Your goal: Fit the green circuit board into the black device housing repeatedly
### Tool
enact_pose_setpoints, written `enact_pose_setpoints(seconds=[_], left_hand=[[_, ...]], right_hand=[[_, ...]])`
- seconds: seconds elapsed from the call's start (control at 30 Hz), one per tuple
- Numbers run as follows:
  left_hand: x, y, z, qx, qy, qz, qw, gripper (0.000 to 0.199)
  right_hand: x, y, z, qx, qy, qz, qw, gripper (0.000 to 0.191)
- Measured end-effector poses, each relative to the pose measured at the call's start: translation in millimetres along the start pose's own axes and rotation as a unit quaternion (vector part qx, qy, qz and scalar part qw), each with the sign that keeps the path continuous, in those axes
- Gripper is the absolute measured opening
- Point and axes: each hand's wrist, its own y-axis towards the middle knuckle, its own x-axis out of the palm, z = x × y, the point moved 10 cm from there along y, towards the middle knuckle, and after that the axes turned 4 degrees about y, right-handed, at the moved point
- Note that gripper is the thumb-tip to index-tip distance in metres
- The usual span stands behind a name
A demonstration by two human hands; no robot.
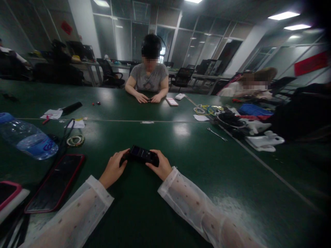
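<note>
A small black device (141,154) with a dark screen and faint markings lies between my two hands, just above or on the green table (139,213). Its left end is gripped by my left hand (113,168), whose thumb and fingers close round the dark edge. My right hand (160,165) holds the other end, thumb at the near side and fingers at the far side. Left of my left hand lies a phone with a red edge (55,184). A beaded bracelet (75,140) rests beyond that phone.
Across the table sits a person in a grey shirt (148,77), hands on a small dark item. A clear bottle (28,139) lies at left, near a pink-edged phone (9,193). At right are a wrench (216,134), cables (204,109) and a white object (265,141).
</note>
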Motion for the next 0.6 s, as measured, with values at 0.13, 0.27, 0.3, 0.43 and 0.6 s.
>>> enact_pose_setpoints(seconds=[0.13, 0.27, 0.3, 0.43, 0.6], left_hand=[[1.6, 0.0, -2.7, 0.000, 0.002, 0.000, 1.000, 0.049], [-0.2, -0.2, 0.1, -0.005, -0.003, 0.001, 1.000, 0.048], [-1.2, -0.2, 1.3, -0.005, -0.003, 0.002, 1.000, 0.047], [-3.4, -0.4, 4.0, -0.010, -0.001, 0.005, 1.000, 0.046], [-1.3, -0.5, 2.0, -0.001, -0.003, 0.001, 1.000, 0.048]], right_hand=[[-0.9, 0.0, -2.2, -0.019, -0.005, 0.011, 1.000, 0.052], [0.0, -0.2, -1.2, -0.017, -0.006, 0.006, 1.000, 0.053], [-0.2, -0.4, -1.0, -0.014, -0.006, 0.006, 1.000, 0.053], [-0.2, -0.9, -0.1, -0.004, -0.002, 0.003, 1.000, 0.053], [-1.2, -0.3, -2.2, -0.006, -0.003, 0.007, 1.000, 0.052]])
